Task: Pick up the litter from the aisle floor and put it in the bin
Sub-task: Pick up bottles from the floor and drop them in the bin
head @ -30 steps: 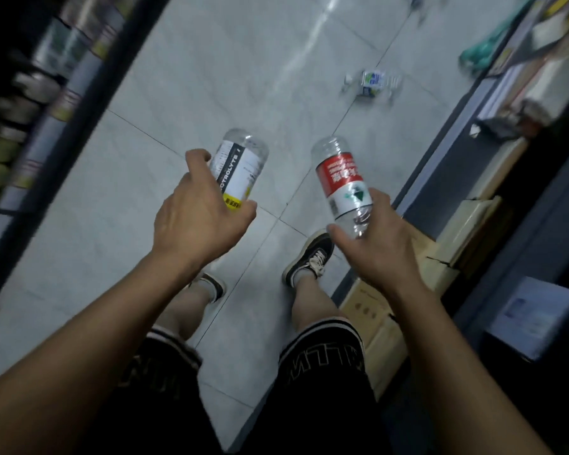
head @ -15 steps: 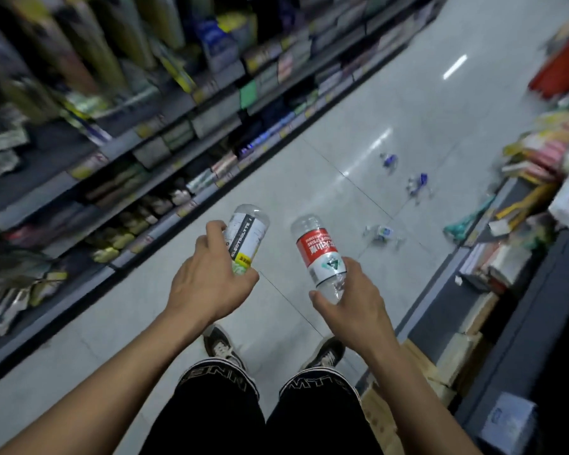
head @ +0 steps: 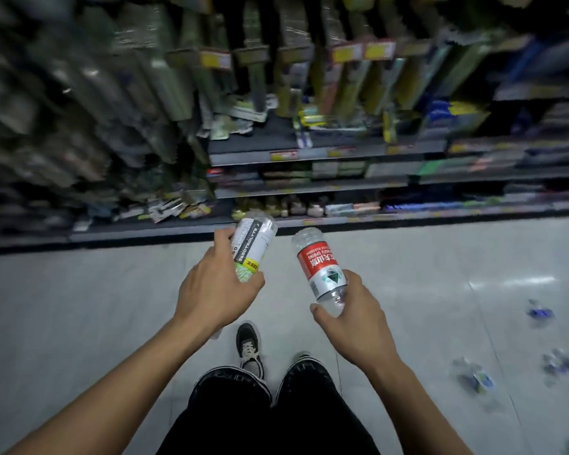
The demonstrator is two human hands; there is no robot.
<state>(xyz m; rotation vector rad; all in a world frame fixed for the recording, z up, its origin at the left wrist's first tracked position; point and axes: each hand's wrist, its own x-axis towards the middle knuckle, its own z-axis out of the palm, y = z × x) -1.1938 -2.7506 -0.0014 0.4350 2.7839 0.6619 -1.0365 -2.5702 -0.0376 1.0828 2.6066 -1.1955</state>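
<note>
1. We take the tiled aisle floor (head: 79, 323) as our landmark; everything else is placed against it.
2. Our left hand (head: 216, 290) is raised above the floor, fingers curled tight around a clear plastic bottle with a white and black label (head: 252, 246) reading "ELECTROLYTE". The bottle's base points away from us, toward the shelving.
3. Our right hand (head: 352, 318) is also above the floor, closed around the lower part of a clear bottle with a red and white label (head: 321, 267). That bottle tilts up and slightly left, its printing upside down to us.
4. The two bottles sit close together in the air but do not touch.
5. Below the hands, our black shorts (head: 270, 412) and one dark sneaker with pale laces (head: 248, 344) stand on the floor; the other foot is mostly hidden by the shorts.
6. Litter still lies on the floor to our right: a small blue piece (head: 541, 312), a crushed clear bottle with a blue and green label (head: 473, 379), and another crumpled blue and clear piece (head: 564, 362). All three are blurred, so we cannot tell more about them.
7. Beyond the far edge of the floor rise store shelves (head: 309, 152) full of packaged goods, too smeared by motion to identify.
8. No bin appears anywhere on or beside the floor.
</note>
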